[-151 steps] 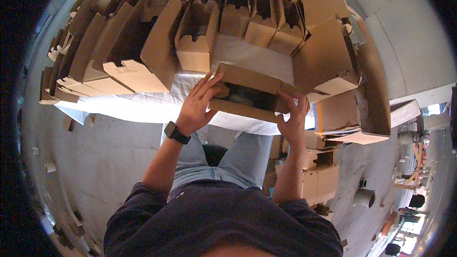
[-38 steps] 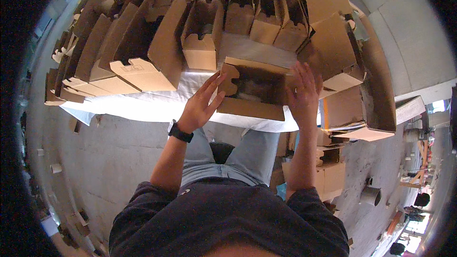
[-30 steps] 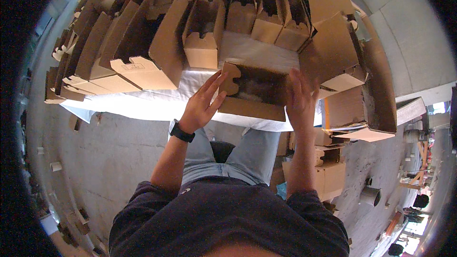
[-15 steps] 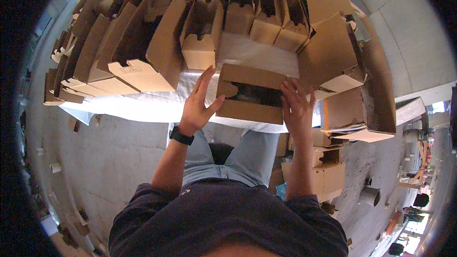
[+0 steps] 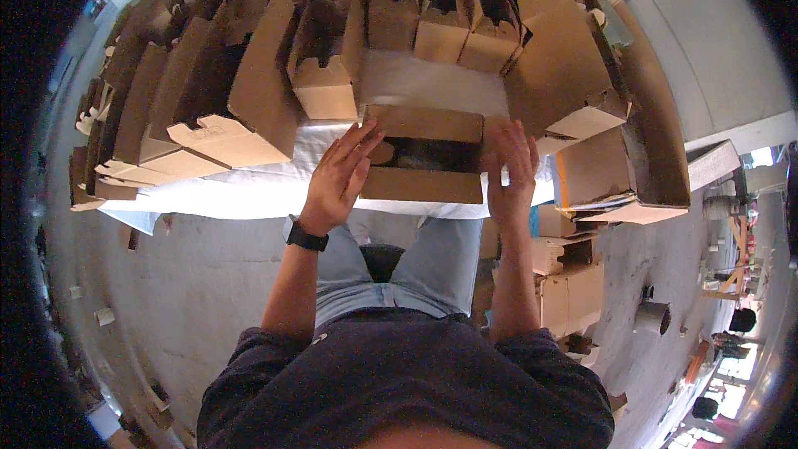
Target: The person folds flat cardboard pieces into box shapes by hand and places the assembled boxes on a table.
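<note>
A small brown cardboard box (image 5: 424, 186) lies in front of me at the table's near edge, with a dark opening between two long top panels. At its left end is my left hand (image 5: 337, 179), open, with fingers stretched out and their tips over the box's corner. A dark watch (image 5: 307, 237) sits on that wrist. My right hand (image 5: 510, 168) is beside the box's right end, its fingers upright, spread and slightly blurred. Whether it touches the box I cannot tell. Neither hand is wrapped round anything.
White cloth (image 5: 416, 83) covers the table. Tall open cardboard boxes (image 5: 220, 140) stand in a row at left. Several narrow open boxes (image 5: 328, 91) line the back. Larger boxes (image 5: 598, 170) crowd the right side. More cartons (image 5: 569, 295) are stacked below the table at right.
The whole scene has shifted slightly left in the picture. My right fingers have come off the box's right top edge to beside it. My left fingers have moved in over its left end.
</note>
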The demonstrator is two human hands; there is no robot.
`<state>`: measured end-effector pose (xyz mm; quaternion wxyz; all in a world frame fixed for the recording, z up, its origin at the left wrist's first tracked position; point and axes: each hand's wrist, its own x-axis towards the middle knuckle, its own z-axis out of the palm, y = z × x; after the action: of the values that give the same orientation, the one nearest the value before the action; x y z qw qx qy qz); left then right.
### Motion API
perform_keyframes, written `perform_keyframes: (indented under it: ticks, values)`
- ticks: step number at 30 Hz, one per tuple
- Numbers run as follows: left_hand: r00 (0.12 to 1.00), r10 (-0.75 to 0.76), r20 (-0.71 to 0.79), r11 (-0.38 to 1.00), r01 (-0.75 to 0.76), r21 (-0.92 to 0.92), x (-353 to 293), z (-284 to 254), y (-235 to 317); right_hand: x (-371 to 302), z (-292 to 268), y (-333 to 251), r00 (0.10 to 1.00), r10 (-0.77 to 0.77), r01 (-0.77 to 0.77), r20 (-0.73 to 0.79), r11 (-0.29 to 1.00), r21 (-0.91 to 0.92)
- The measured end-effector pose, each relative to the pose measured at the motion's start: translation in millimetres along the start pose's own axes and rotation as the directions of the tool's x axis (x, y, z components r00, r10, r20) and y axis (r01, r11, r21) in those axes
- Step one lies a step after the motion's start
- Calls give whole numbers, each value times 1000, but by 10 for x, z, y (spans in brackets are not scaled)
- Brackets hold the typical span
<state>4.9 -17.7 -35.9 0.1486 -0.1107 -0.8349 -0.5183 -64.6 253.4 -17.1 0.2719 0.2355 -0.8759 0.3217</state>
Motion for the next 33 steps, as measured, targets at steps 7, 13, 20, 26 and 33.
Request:
perform_keyframes:
  ticks: [7, 13, 20, 26, 33]
  values:
    - [999, 27, -25, 1000, -27, -3, 14, 4, -27, -329, 90, -63, 841, 533, -360, -92, 679, 640]
    - [998, 55, -10, 998, -55, 29, 29, -22, -14, -607, 284, 121, 863, 489, -473, 130, 687, 552]
    - [999, 33, -4, 999, -33, -2, 36, -8, -34, -472, 298, 51, 961, 259, -275, 97, 854, 441]
    - [1000, 25, -18, 999, -26, -31, 25, -4, -42, -370, 234, 54, 986, 100, -140, 131, 927, 348]
    - [999, 16, -34, 999, -17, -44, 14, 8, -17, -312, 189, 59, 983, 70, -117, 172, 952, 281]
